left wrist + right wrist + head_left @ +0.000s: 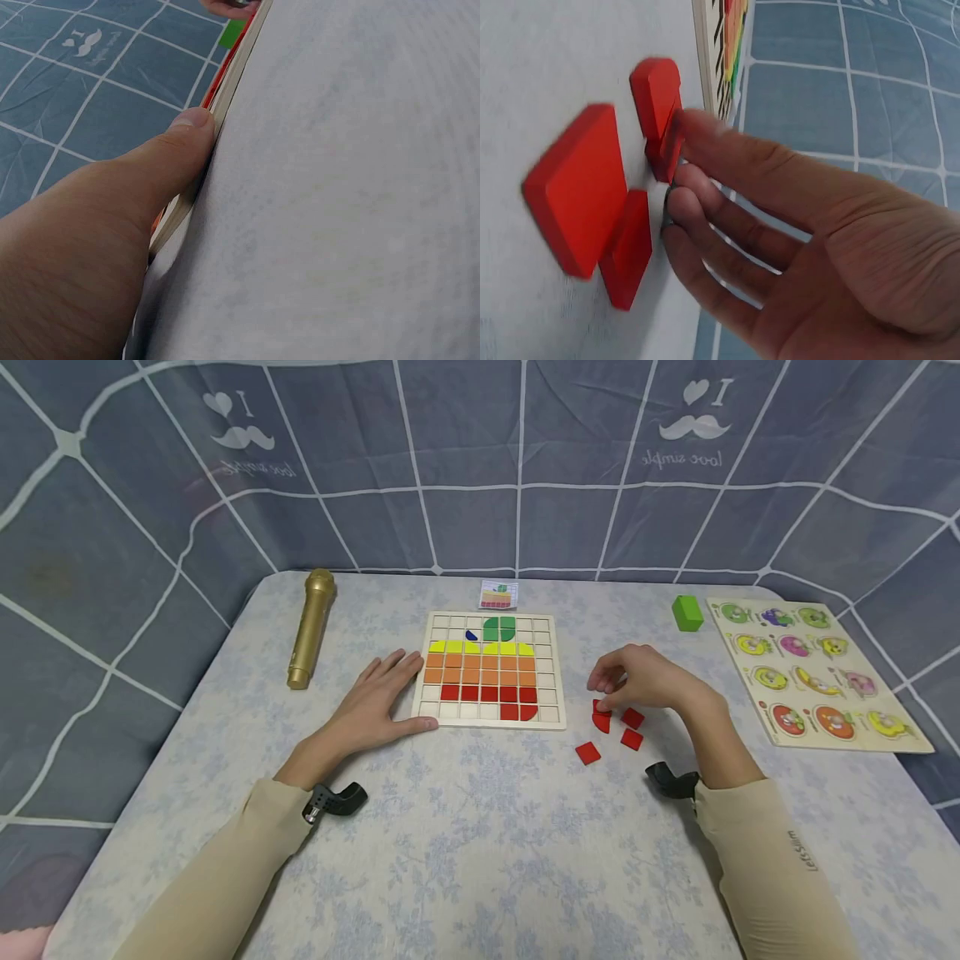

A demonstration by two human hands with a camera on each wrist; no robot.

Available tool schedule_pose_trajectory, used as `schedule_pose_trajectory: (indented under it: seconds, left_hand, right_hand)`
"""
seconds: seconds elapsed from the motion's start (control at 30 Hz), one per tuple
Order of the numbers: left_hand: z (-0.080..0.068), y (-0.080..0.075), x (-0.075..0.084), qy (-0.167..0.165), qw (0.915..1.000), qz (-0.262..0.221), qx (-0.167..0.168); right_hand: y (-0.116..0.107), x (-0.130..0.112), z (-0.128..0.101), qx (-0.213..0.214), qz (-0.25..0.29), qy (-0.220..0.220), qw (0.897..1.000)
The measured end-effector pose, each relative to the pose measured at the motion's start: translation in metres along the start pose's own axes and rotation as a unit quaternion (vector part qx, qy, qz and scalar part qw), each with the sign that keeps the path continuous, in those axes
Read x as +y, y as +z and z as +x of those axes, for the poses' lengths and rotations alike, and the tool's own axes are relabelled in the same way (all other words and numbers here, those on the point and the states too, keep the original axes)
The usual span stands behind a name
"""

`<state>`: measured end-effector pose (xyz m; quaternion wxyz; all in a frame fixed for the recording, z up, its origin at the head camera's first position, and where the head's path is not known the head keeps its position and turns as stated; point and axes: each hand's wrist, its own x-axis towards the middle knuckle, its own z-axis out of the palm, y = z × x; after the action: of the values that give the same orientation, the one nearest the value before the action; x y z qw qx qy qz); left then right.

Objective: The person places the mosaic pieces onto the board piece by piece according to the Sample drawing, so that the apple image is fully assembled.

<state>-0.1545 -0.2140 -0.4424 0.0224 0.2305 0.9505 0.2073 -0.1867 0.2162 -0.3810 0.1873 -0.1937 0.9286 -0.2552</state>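
The grid board (489,670) lies flat on the surface (480,827), square to the person, its rows running left to right; the coloured rows climb from red nearest the person through orange and yellow to green at the far edge. Some cells in the bottom row and along both side columns show bare wood.

The red pieces (611,731) lie loose on the surface just right of the board's near right corner. Two squares sit flat and apart from each other, nearer the person than the rest. The curved-edged red piece (601,720) under the fingertips is hard to read from the head view; the right wrist view shows it tipped up on edge, with blur on the nearest square.

The left hand (375,702) lies flat on the surface against the board's left edge, fingers straight and together, thumb (184,142) stretched along the board's near left corner and touching its side. In the left wrist view only the board's thin edge shows, the top cut off.

The right hand (637,681) arches over the pieces right of the board, fingers curled down, thumb and forefinger tips pinching the tipped red piece (658,112); the other fingers hang loosely below it.

Left of the board, well apart, a gold microphone (311,627) lies with its long axis running away from the person. A small pattern card (498,594) lies just beyond the board's far edge. Right of the board lie a green block (687,612) and a fruit puzzle tray (813,672).
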Motion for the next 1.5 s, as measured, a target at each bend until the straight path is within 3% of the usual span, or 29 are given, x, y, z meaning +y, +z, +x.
schedule_pose_trajectory:
  seconds: [0.47,0.8,1.1,1.27,1.5]
  left_hand:
    - [-0.001,-0.001,0.000,0.003,1.0000,-0.004,0.002]
    - [-0.001,-0.002,0.002,-0.003,1.0000,-0.005,-0.002]
    - [-0.001,-0.002,0.002,-0.004,1.0000,-0.005,0.004]
    - [-0.001,-0.001,0.002,-0.010,0.9999,-0.005,0.002]
    - [-0.001,-0.001,0.002,-0.002,1.0000,-0.002,0.002]
  right_hand:
    - [-0.001,0.005,-0.003,-0.025,0.009,0.017,0.999]
    - [0.005,0.004,0.002,0.004,-0.020,0.026,0.999]
    - [0.012,-0.003,0.011,0.035,-0.025,-0.031,0.999]
    - [0.021,-0.027,0.023,0.057,-0.016,-0.074,0.996]
    - [0.042,-0.066,0.047,0.032,0.004,-0.129,0.991]
